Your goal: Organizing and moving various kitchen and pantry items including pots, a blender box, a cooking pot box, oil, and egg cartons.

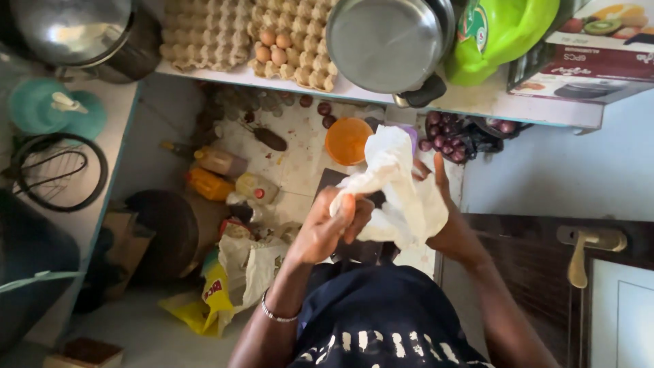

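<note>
Seemingly mid-way through working a white bag [402, 194] open or loose, held up at chest height above the floor. Left hand [334, 225] clenched on the bag's near edge, thumb and fingers pinching the film; right hand [443, 218] behind the bag, fingers spread up against it, gripping from the back. Bag caught between both hands, touching each, well above the orange lid [347, 141] and onions [446, 136] below. Next move, probably: parting the pinched layers, needing a firm pinch without tearing.

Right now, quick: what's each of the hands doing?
Left hand: closed, gripping the white plastic bag.
Right hand: holding the same bag, fingers partly spread behind it.
</note>
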